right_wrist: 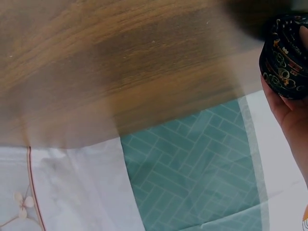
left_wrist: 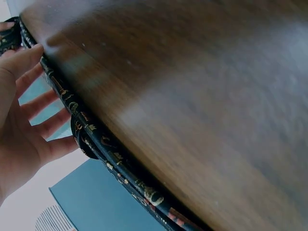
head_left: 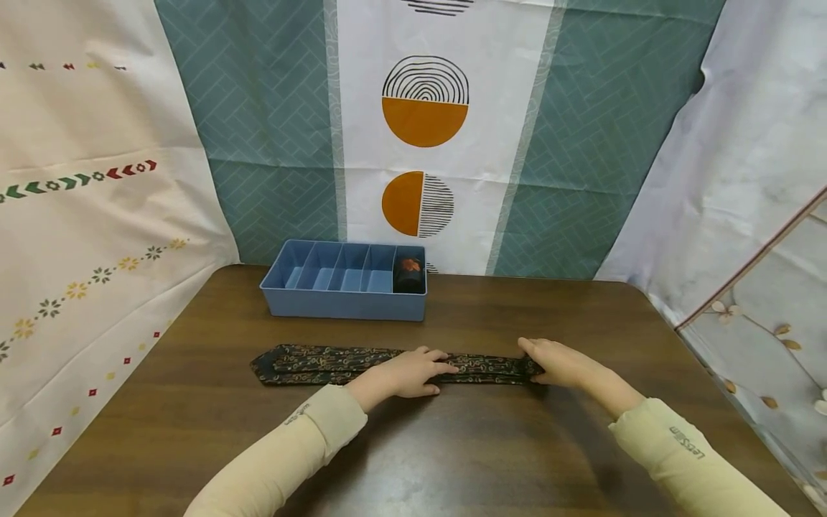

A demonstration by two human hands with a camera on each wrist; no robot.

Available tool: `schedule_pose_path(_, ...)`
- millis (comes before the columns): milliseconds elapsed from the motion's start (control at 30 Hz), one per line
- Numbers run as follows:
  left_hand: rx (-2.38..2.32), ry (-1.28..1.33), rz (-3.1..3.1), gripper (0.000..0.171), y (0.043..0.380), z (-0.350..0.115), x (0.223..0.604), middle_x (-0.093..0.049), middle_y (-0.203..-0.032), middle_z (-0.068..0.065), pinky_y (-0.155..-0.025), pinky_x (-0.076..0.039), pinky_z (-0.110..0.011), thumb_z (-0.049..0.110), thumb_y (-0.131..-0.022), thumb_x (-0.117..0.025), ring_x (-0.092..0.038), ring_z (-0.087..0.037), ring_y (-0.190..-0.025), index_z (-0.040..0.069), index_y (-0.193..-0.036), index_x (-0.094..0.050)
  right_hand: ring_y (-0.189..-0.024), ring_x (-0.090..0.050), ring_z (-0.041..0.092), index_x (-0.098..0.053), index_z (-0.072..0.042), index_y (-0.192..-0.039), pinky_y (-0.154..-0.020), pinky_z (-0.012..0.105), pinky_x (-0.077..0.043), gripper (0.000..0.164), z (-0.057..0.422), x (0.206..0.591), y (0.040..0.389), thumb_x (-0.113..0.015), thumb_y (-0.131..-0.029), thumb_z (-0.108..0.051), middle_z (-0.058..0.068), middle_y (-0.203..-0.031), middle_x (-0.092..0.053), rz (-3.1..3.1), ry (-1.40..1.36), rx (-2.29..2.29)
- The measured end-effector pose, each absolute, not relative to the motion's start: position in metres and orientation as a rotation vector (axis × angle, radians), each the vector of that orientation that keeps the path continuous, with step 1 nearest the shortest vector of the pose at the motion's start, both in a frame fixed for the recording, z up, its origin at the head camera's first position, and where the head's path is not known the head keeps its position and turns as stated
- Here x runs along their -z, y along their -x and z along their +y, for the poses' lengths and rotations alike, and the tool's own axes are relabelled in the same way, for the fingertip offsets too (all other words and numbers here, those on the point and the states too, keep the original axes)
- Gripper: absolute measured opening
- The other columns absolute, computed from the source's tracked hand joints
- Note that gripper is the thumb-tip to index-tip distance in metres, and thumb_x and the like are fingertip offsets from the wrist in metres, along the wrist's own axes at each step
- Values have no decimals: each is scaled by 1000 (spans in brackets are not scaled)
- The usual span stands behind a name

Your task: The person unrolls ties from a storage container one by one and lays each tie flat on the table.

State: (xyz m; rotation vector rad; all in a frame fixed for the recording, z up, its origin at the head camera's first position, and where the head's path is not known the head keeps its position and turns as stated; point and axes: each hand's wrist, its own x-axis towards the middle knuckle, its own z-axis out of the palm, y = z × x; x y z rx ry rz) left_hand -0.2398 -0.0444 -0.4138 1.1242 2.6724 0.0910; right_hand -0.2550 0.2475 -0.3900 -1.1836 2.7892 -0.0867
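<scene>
From my remote post I see the left sleeve (head_left: 274, 452) and the right sleeve (head_left: 704, 470) in matching pale cream cloth — long, plain, each ending in a wide cuff (head_left: 339, 415) near the wrist. Small dark lettering (head_left: 687, 443) marks both sleeves; on the right I make out "Let", the rest unclear. The left hand (head_left: 413, 372) and right hand (head_left: 561, 365) are bare.

Left hand (head_left: 408, 373) lies spread, right hand (head_left: 561, 362) curled.
</scene>
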Motion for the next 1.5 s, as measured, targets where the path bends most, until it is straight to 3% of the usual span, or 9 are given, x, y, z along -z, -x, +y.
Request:
schedule_pose_path(300, -109, -1117, 2674, 49, 240, -53, 413, -38, -149, -5, -103, -42, -44, 28, -94, -58, -39, -28, -135, 29, -142, -44, -94, -63, 32, -55, 3, -110, -76, 38, -55, 45, 248, 391, 255, -79, -73, -7, 16, -106, -60, 2800, 1122, 60)
schedule_pose_path(433, -110, -1116, 2676, 50, 239, -56, 416, -37, -150, -4, -106, -40, -44, 30, -94, -57, -37, -27, -136, 30, -142, -42, -93, -64, 33, -54, 2, -108, -75, 39, -54, 44, 249, 391, 253, -79, -72, -6, 18, -107, -63, 2807, 1140, 64)
schedule_pose_path(600, -150, -1115, 2674, 48, 238, -61, 416, -37, -150, -5, -106, -39, -45, 32, -95, -55, -37, -27, -137, 28, -141, -44, -89, -65, 30, -50, -3, -99, -71, 36, -55, 42, 251, 391, 252, -80, -70, -5, 13, -101, -64, 2809, 1165, 99)
schedule_pose_path(800, -156, -1109, 2671, 48, 238, -62, 415, -37, -150, -5, -107, -38, -47, 33, -95, -55, -36, -28, -137, 28, -141, -44, -91, -64, 32, -53, 0, -106, -73, 38, -55, 45, 254, 393, 251, -80, -70, -6, 15, -105, -62, 2822, 1173, 85)
schedule_pose_path(1100, -124, -1118, 2700, 47, 236, -58, 416, -40, -147, -5, -103, -42, -47, 32, -95, -56, -40, -27, -134, 27, -140, -45, -80, -61, 21, -61, -11, -96, -65, 31, -53, 32, 258, 394, 251, -81, -70, -8, 3, -93, -53, 2814, 1231, 45)
schedule_pose_path(1500, -59, -1099, 2758, 45, 237, -47, 416, -42, -145, -2, -101, -41, -53, 37, -95, -54, -41, -24, -133, 30, -138, -46, -87, -63, 25, -59, -11, -95, -69, 34, -54, 34, 257, 395, 251, -81, -70, -8, 2, -94, -58, 2819, 1198, 44)
